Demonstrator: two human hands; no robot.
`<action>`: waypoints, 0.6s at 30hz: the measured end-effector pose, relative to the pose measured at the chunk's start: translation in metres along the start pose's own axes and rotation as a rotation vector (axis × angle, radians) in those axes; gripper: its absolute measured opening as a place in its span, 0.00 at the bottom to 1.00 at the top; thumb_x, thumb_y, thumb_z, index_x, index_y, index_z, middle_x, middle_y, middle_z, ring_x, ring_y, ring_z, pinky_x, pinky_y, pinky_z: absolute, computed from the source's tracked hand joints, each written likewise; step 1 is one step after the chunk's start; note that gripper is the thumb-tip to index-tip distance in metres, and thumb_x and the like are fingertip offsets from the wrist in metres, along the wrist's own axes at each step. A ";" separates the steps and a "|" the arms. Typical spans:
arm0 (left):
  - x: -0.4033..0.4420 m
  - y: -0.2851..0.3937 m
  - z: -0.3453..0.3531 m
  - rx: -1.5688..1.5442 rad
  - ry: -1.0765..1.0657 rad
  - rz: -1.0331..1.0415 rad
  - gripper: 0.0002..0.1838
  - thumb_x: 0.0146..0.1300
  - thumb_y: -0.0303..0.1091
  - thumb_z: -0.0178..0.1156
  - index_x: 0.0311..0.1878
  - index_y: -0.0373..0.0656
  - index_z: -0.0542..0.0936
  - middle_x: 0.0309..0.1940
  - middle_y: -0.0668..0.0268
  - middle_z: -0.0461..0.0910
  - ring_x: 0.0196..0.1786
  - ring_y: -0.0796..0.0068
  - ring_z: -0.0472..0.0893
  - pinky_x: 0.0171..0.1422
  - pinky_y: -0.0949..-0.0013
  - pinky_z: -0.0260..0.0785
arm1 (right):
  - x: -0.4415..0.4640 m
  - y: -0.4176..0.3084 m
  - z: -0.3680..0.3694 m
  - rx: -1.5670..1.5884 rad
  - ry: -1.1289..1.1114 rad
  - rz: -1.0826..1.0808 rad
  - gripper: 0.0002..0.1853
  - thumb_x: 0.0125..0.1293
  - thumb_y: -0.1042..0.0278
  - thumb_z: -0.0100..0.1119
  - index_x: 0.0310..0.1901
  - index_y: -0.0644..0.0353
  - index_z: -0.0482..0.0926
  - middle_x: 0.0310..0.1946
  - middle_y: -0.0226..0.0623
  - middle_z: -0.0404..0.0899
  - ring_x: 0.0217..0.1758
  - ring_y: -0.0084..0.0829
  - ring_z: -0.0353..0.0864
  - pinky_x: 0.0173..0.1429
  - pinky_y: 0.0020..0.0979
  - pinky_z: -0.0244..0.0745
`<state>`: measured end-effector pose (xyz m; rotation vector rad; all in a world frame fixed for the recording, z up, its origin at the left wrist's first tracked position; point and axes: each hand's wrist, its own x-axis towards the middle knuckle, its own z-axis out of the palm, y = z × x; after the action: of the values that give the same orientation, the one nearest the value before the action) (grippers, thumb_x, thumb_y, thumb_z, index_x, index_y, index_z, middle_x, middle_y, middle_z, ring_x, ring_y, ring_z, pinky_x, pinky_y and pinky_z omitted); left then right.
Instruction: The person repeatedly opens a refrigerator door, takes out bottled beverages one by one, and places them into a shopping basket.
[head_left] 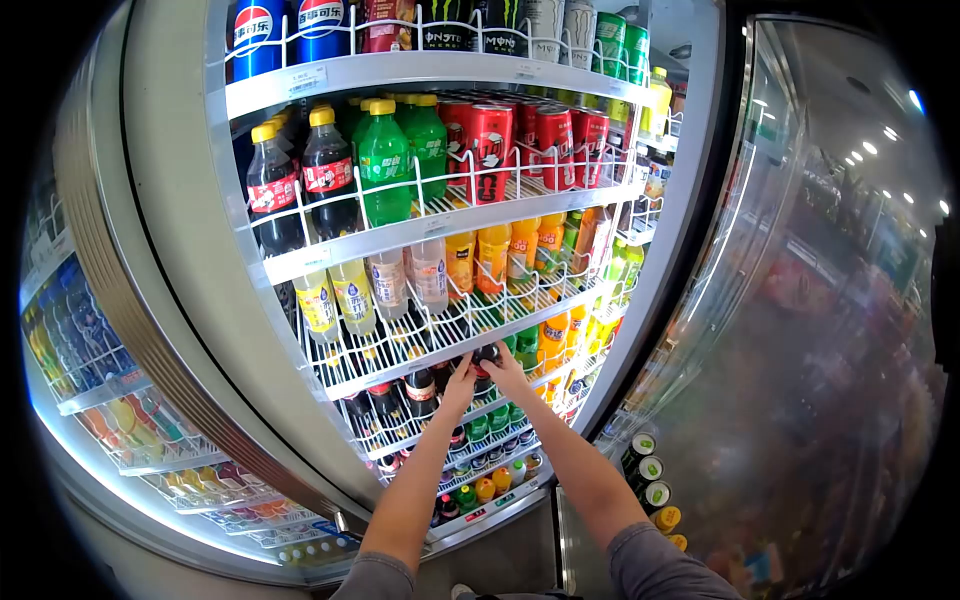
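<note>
Both arms reach forward into a lit drinks cooler. My left hand and my right hand close around a dark cola bottle from its two sides, just under a white shelf edge. Most of the bottle is hidden by my fingers. To the left on the same shelf stand other dark bottles, one with a red and white label. Green bottles and orange drink bottles stand to the right of my right hand.
Wire guards run along every shelf front. Above are pale drink bottles, green soda bottles and red cans. An open glass door is at the right, with several cans low beside it. A door handle strip runs down the left.
</note>
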<state>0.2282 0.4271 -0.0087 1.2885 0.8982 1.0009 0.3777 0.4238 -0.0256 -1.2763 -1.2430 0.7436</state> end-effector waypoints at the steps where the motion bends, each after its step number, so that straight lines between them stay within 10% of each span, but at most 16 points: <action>1: -0.002 0.000 0.002 0.023 -0.016 -0.006 0.25 0.74 0.31 0.50 0.73 0.43 0.66 0.60 0.62 0.73 0.65 0.71 0.70 0.71 0.72 0.58 | -0.009 -0.018 -0.002 0.001 0.002 0.002 0.34 0.64 0.60 0.64 0.69 0.51 0.62 0.40 0.35 0.79 0.34 0.28 0.78 0.38 0.30 0.74; 6: -0.020 0.000 0.005 -0.252 -0.066 0.047 0.43 0.47 0.05 0.38 0.70 0.43 0.70 0.58 0.61 0.73 0.63 0.72 0.72 0.75 0.71 0.58 | -0.035 -0.047 -0.007 -0.331 0.112 -0.106 0.34 0.60 0.50 0.68 0.62 0.56 0.67 0.34 0.47 0.83 0.37 0.47 0.84 0.41 0.40 0.76; 18: -0.036 -0.023 -0.027 0.276 -0.056 0.372 0.34 0.67 0.26 0.59 0.74 0.38 0.60 0.63 0.56 0.72 0.63 0.71 0.73 0.65 0.71 0.65 | -0.079 -0.100 0.003 -0.420 0.184 -0.384 0.28 0.62 0.56 0.68 0.59 0.61 0.71 0.37 0.48 0.84 0.37 0.46 0.86 0.41 0.37 0.80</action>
<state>0.1928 0.4019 -0.0348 1.7542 0.7879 1.1479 0.3350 0.3297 0.0487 -1.3457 -1.4803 0.0863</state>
